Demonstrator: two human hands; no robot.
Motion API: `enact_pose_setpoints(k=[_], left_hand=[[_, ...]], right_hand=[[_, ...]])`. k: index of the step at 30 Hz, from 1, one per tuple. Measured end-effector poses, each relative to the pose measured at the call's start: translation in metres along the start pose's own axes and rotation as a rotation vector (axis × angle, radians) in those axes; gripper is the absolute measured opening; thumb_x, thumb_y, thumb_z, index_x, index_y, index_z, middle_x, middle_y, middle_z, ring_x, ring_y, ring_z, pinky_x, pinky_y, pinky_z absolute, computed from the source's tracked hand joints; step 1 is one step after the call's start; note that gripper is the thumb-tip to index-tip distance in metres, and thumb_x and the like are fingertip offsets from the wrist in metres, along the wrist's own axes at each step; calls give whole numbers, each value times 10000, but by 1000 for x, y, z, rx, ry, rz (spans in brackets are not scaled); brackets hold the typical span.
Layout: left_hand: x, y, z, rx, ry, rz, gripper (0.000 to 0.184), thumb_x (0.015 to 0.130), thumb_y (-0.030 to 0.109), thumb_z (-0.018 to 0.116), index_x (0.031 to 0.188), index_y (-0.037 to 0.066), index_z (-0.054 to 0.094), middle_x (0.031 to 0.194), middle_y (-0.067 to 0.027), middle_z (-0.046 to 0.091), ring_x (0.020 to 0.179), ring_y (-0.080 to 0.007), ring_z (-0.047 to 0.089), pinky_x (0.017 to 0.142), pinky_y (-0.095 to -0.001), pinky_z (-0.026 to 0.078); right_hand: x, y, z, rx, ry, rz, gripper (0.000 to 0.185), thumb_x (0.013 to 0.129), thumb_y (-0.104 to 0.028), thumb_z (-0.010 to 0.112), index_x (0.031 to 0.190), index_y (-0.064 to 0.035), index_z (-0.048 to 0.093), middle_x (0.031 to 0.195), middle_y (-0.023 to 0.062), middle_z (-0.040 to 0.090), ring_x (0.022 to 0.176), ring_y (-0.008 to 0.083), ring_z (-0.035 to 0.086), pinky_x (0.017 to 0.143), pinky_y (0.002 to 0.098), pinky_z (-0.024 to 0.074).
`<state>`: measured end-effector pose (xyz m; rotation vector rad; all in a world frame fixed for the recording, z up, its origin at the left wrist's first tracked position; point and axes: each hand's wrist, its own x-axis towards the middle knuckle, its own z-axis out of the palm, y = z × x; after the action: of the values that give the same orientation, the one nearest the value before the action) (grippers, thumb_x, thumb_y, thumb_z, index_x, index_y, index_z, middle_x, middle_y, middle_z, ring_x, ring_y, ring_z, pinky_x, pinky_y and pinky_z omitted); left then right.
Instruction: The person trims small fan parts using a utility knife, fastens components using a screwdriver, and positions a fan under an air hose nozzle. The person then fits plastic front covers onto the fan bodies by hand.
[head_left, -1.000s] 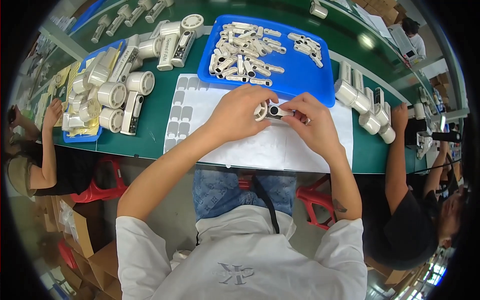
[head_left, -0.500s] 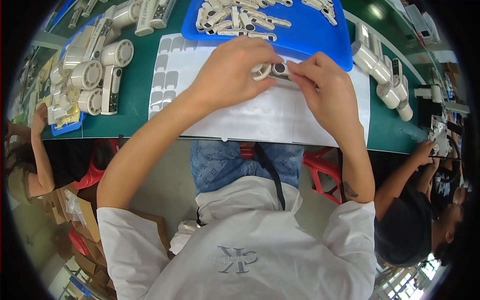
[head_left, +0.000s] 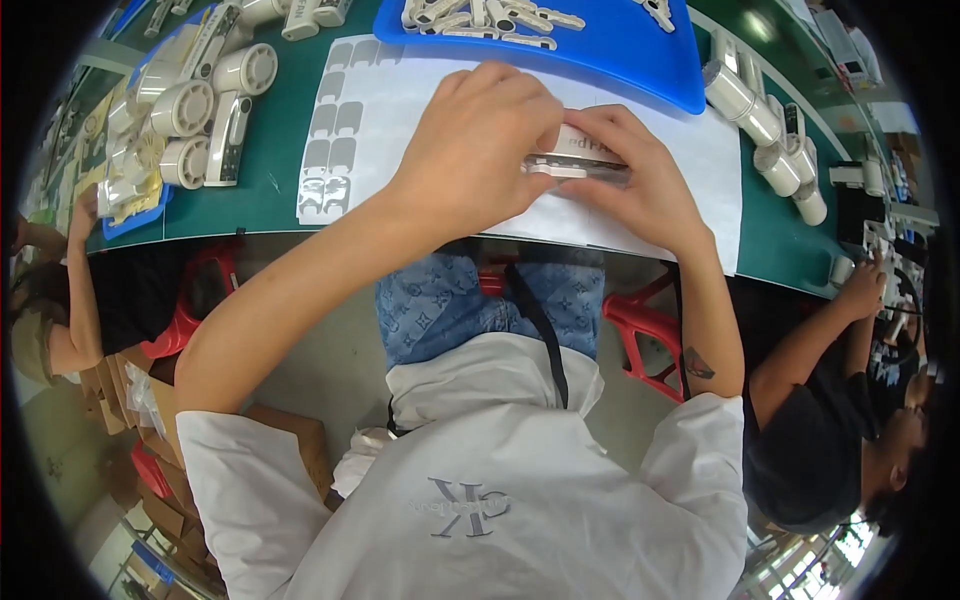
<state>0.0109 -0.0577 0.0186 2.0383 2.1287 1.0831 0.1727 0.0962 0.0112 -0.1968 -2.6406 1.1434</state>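
Note:
A white fan body (head_left: 585, 150) with lettering on its side is held between both hands over the white sheet (head_left: 480, 115). My left hand (head_left: 485, 145) has its fingers curled round the left end and hides that part. My right hand (head_left: 635, 170) grips the right end, thumb below and fingers above. A dark strip with a small white piece shows along the near side of the body. Just beyond the hands lies the blue tray (head_left: 620, 60), holding several small white parts (head_left: 500, 20).
On the left, several white fans (head_left: 185, 110) are heaped in and beside another blue tray (head_left: 140, 218). More fans (head_left: 765, 130) lie at the right. Co-workers' arms (head_left: 830, 320) show at both sides. A red stool (head_left: 645, 330) stands under the table edge.
The fan body has been turned, so its lettered side now shows instead of the round end. My fingers have shifted round it. The view has tilted down, and the tray sits higher in the picture.

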Motion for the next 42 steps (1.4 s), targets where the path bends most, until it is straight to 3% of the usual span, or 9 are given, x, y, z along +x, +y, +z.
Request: enact_pose_setpoints(k=[4,8,15,17,25,29,32,36,42], left_hand=[[8,2,-2,-55,-190,-142,294,671,98,801,880,94,595,883,-70,644,919,-296,596,798,-410,465],[3,-5,2,-88,-124,-80,288,688,120,798,903,96,607,866,-71,650,896,-294,599,785,-412,468],[4,-4,3,-70,-88,-61,412,680,119,812,1047,122,624,932,-43,678,919,-284,599,818,-409,479],[1,-2,5,51,-98,-40,494,674,99,812,1127,148,622,954,-27,691,914,-286,597,826,-403,484],[5,4,4,47,-120,-132,519,661,74,814,1131,191,627,1016,-16,714,878,-277,579,809,-399,486],[12,8,-5,-113,152,194,435,700,182,801,1091,43,670,944,-150,684,906,-341,602,813,-420,488],[17,9,-3,-94,-190,-172,470,722,183,794,1144,52,632,930,-149,691,883,-352,603,798,-427,484],[17,13,-2,-159,-193,-304,414,729,166,791,1099,62,636,952,-143,712,889,-357,611,795,-429,484],[22,-3,-11,-203,-198,-171,401,726,143,782,1086,52,631,974,-156,711,888,-361,615,790,-438,486]], right_hand=[[1,1,1,106,33,50,582,732,-161,823,1272,-45,638,1111,104,627,990,254,627,884,326,507],[0,-1,4,121,62,113,550,725,-159,828,1240,-52,666,1090,98,633,967,247,632,863,322,506],[-2,-1,6,4,50,91,513,758,-190,810,1230,-56,662,1053,98,626,931,274,622,824,360,505],[-6,5,13,-52,113,-48,501,779,-188,791,1236,-47,640,1079,107,614,962,292,611,828,375,504],[-9,10,24,-122,197,-93,493,772,-164,797,1225,-41,646,1099,115,627,964,284,624,835,346,510],[-1,9,15,130,142,52,464,753,-166,819,1174,-31,680,1055,88,649,937,236,649,843,319,510],[-3,12,13,166,117,72,467,744,-179,834,1163,-34,688,1061,72,654,954,196,645,848,301,505],[-2,14,15,309,93,163,458,749,-188,835,1158,-39,691,1072,69,658,966,187,639,858,295,496],[0,9,6,8,82,-12,555,746,-203,825,1244,-49,634,1079,120,647,969,265,632,879,317,490]])
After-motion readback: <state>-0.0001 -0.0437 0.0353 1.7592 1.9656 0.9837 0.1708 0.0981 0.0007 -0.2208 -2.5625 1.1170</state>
